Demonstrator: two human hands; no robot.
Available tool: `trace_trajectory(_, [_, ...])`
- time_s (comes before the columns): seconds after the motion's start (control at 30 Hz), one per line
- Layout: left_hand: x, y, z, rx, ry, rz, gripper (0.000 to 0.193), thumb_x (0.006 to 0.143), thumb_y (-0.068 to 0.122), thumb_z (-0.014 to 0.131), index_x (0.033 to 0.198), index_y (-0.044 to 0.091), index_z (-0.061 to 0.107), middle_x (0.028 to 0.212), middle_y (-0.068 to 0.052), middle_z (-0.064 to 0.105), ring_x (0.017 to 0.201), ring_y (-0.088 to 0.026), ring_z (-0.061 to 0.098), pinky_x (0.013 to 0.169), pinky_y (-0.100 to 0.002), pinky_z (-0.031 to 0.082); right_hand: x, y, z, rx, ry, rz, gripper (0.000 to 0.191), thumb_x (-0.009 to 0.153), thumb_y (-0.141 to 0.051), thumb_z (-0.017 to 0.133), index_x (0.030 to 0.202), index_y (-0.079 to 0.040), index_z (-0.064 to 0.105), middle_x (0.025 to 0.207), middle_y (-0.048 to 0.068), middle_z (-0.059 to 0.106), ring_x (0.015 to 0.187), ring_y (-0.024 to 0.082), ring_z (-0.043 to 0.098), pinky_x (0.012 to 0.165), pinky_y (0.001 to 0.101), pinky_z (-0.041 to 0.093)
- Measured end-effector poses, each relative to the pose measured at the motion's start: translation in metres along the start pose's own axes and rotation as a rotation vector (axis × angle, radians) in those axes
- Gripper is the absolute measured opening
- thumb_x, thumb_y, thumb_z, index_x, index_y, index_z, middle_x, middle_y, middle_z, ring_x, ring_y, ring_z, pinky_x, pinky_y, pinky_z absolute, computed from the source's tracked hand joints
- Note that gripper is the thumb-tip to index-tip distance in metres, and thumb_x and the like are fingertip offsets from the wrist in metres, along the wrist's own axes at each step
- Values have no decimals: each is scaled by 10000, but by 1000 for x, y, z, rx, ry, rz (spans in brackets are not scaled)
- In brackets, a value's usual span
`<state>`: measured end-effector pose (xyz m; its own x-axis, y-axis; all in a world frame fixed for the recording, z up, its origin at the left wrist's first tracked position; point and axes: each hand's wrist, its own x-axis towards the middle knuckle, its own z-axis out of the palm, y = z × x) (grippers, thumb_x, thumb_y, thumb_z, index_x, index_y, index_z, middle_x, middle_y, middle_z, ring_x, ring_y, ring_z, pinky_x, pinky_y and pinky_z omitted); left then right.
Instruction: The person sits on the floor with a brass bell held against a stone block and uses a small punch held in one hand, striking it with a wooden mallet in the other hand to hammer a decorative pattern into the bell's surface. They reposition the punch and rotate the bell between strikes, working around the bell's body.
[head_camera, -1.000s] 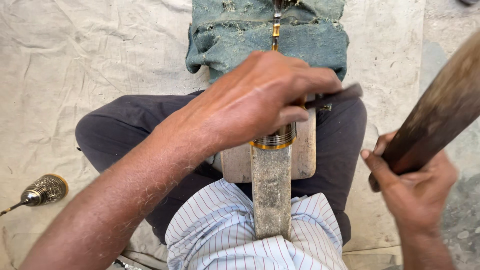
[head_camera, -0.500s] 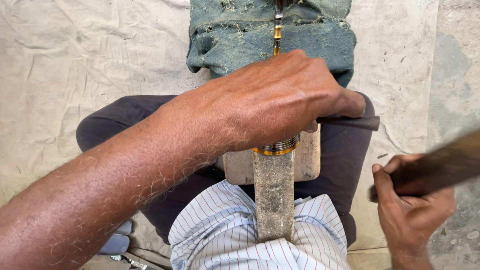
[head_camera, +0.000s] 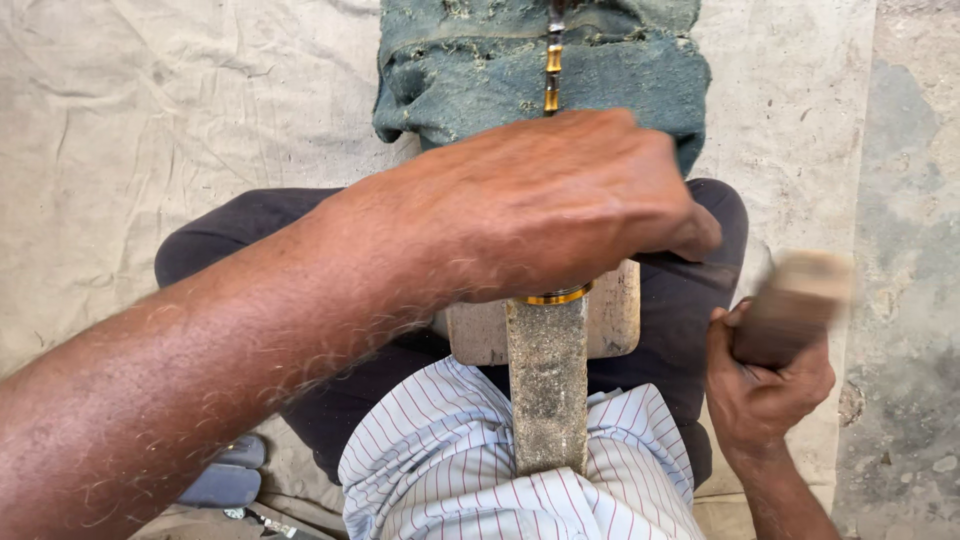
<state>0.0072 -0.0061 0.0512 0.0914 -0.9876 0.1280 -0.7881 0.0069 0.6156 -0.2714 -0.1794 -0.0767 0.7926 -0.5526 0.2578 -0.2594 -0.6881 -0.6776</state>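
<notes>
Brass ring, a thin gold-coloured band, shows only as a short arc at the top of an upright grey stone-like bar; it sits directly under the left hand, at the hand's 6 o'clock, touching the underside of the palm. The left hand is curled palm-down over the ring and the bar's upper end, fingers bent toward 3 o'clock; what lies inside its grasp is hidden, so whether it pinches the ring itself cannot be told. Behind the bar, a pale wooden block spreads to either side of it, resting on the dark trousers of the seated person. The bar's lower end meets a white shirt with thin red stripes at 6 o'clock. At 4 o'clock of the ring, well apart from it, the right hand is closed around a dark wooden mallet handle, which is motion-blurred and points toward 1 o'clock. At 12 o'clock, beyond the left hand, a folded blue-green cloth pad lies on the pale ground sheet, with a slim rod of brass and dark segments standing in front of it. Grey sandals show at 8 o'clock.
</notes>
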Motion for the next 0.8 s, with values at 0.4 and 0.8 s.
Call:
trace_trajectory(0.4, [-40, -2, 15, -94, 365, -106, 398, 857, 99, 820, 1223, 88, 666, 961, -113, 736, 882, -340, 725, 743, -468, 570, 102, -26, -60, 126, -275, 101, 307, 927, 92, 729, 1156, -24, 559, 993, 113, 655, 870, 157, 678, 714, 297, 607])
trace_trajectory(0.8, [-64, 20, 57, -251, 790, -416, 453, 944, 126, 819, 1343, 66, 615, 1110, -101, 735, 899, -131, 759, 728, -263, 674, 204, -47, -45, -455, -594, -365, 331, 928, 45, 729, 1229, 24, 593, 972, 168, 682, 852, 241, 709, 786, 385, 621])
